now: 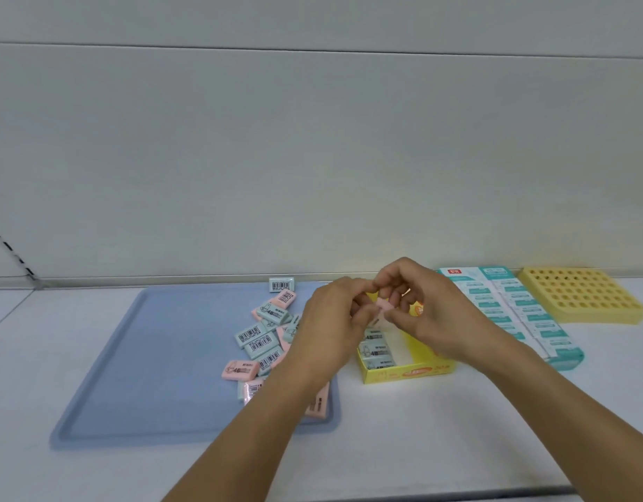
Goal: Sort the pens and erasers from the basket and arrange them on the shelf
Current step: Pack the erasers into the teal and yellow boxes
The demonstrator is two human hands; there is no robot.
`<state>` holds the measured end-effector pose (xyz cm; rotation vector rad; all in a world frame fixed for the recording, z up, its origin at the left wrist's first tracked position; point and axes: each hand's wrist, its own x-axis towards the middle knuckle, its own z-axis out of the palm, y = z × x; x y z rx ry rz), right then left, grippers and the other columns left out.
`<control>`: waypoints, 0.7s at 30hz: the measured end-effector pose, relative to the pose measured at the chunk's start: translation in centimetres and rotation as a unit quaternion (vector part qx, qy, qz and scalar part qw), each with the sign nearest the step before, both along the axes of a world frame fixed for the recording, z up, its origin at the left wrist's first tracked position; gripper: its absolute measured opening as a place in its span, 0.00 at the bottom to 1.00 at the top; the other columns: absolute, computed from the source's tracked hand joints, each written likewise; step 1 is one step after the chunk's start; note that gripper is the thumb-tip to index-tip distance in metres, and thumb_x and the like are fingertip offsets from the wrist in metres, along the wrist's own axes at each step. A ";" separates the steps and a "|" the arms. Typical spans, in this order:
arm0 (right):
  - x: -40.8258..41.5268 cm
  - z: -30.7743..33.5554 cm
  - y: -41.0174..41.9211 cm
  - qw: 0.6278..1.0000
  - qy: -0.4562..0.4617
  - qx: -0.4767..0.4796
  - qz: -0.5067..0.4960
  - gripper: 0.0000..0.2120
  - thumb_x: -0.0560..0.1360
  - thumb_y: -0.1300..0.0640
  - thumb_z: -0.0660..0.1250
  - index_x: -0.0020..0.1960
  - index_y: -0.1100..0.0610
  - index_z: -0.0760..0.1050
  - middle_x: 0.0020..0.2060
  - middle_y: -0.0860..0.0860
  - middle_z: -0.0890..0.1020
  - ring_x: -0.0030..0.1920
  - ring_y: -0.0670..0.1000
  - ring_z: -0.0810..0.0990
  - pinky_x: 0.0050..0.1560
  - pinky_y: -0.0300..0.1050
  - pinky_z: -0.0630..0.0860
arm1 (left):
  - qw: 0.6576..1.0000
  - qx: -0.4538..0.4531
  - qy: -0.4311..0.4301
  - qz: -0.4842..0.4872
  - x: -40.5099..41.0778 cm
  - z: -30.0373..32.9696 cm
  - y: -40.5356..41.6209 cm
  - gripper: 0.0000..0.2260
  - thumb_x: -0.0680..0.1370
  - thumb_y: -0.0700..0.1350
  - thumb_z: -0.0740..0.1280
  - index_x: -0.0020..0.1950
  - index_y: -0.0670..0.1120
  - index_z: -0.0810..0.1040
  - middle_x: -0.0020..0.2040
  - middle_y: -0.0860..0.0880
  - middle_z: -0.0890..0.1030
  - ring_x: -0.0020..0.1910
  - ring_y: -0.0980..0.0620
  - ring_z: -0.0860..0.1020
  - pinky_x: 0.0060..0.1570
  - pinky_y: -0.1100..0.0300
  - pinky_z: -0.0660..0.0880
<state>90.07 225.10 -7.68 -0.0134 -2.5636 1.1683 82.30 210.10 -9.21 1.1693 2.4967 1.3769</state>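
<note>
Both hands meet above the yellow eraser box (408,373) on the white shelf. My left hand (334,320) and my right hand (421,306) pinch one pink eraser (383,305) between their fingertips. Inside the box, several pale blue erasers (376,351) lie stacked in a row along its left side. A loose pile of pink and blue erasers (262,342) lies on the blue tray (149,356) to the left, partly hidden by my left forearm.
A teal and white box of erasers (508,309) lies flat to the right of the yellow box. Beyond it stands a yellow holder with a grid of holes (580,295). The shelf's back wall rises just behind them all.
</note>
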 end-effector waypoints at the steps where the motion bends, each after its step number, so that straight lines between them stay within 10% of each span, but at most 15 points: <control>1: -0.1 0.0 -0.1 1.000 0.011 -0.020 -0.015 0.14 0.72 0.65 0.72 0.50 0.49 0.74 0.42 0.45 0.79 0.41 0.44 0.78 0.43 0.38 0.78 | 0.999 0.011 -0.038 0.009 -0.1 0.1 0.1 0.07 0.76 0.42 0.70 0.53 0.50 0.83 0.41 0.54 0.81 0.39 0.57 0.78 0.47 0.57 0.77; 9: -0.2 -0.3 -1.2 0.990 0.046 0.086 -0.103 0.10 0.68 0.56 0.76 0.46 0.48 0.79 0.38 0.41 0.79 0.42 0.40 0.77 0.42 0.30 0.70 | 0.935 0.139 -0.322 0.047 -0.2 1.3 0.0 0.03 0.74 0.35 0.71 0.44 0.41 0.79 0.37 0.42 0.84 0.36 0.48 0.83 0.41 0.56 0.81; 14: -0.3 0.3 -0.2 0.963 0.008 0.255 -0.088 0.06 0.74 0.53 0.70 0.49 0.52 0.81 0.46 0.47 0.77 0.48 0.48 0.75 0.47 0.46 0.72 | 0.996 -0.084 -0.010 0.015 -0.8 0.4 -1.1 0.08 0.78 0.49 0.67 0.56 0.51 0.80 0.50 0.56 0.82 0.53 0.56 0.78 0.55 0.57 0.73; 21: -0.9 -0.4 0.3 0.886 -0.120 0.448 -0.018 0.12 0.76 0.53 0.62 0.58 0.45 0.78 0.52 0.45 0.77 0.55 0.50 0.70 0.49 0.44 0.62 | 0.941 -0.244 0.224 -0.076 -0.7 -1.4 -2.0 0.15 0.82 0.54 0.55 0.54 0.53 0.80 0.57 0.58 0.78 0.65 0.58 0.65 0.60 0.56 0.61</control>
